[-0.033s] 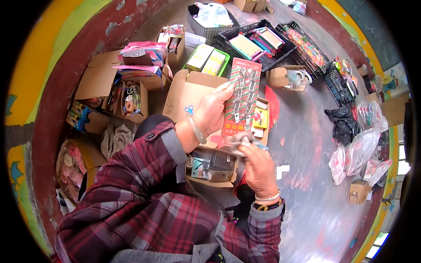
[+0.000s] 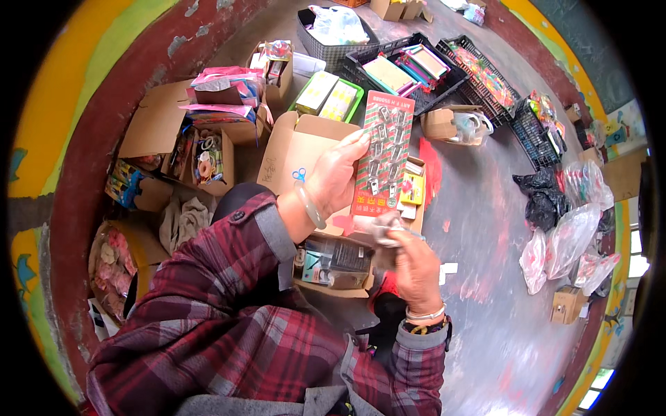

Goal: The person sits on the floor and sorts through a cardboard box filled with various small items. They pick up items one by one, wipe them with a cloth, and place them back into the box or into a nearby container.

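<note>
My left hand [image 2: 331, 173] grips the left edge of a red and green card [image 2: 381, 152], fingers closed on it. Several small metal clip-like pieces are fixed in rows on the card, which I hold up tilted above the boxes. In my right hand [image 2: 415, 270] is a crumpled greyish cloth [image 2: 387, 239], pinched between the fingers and smeared by motion. The cloth is close to the card's lower end; whether it touches the card I cannot tell. Under my hands, an open cardboard box [image 2: 371, 286] contains dark packaged goods.
An opened carton [image 2: 277, 149] and a box with a yellow pack [image 2: 412, 188] lie just behind the card. Cartons of mixed goods [image 2: 229, 163] crowd the left. Black plastic crates [image 2: 454, 87] stand farther back. Plastic bags [image 2: 572, 236] and a small carton [image 2: 567, 305] sit at right.
My right hand and the cloth have shifted a little to the right and down, away from the card's lower end. My left hand and the card stay almost still.
</note>
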Demonstrator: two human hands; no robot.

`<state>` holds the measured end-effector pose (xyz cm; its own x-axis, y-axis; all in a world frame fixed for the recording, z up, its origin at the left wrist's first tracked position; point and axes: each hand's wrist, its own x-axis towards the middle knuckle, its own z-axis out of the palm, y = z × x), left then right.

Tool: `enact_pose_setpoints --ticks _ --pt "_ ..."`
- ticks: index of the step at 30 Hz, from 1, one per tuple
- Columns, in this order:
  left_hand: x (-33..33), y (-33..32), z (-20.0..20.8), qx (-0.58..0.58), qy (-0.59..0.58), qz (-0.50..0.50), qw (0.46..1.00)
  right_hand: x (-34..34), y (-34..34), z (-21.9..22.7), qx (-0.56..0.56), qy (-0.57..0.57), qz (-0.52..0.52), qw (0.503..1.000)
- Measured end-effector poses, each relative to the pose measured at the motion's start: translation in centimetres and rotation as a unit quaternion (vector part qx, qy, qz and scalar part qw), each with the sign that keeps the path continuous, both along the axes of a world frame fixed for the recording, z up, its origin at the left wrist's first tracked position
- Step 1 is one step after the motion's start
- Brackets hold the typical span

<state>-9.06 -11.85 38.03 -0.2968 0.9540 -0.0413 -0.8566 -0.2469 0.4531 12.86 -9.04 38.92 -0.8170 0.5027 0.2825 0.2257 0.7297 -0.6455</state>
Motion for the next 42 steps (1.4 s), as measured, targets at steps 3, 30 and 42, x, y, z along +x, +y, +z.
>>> enact_pose_setpoints --ticks 3,30,42 --pt "-0.2 -0.3 -0.2 0.047 -0.012 -0.026 0.998 1.4 1.1 -0.3 -0.333 0.162 -0.163 0.915" --pt "4.3 0.8 -1.1 -0.047 0.104 -0.005 0.993 -0.9 -0.5 0.6 -0.061 0.142 -0.236 0.959" --pt "4.6 0.9 -0.6 -0.015 0.133 -0.029 0.991 -1.3 -0.9 0.6 0.082 0.089 -0.201 0.972"
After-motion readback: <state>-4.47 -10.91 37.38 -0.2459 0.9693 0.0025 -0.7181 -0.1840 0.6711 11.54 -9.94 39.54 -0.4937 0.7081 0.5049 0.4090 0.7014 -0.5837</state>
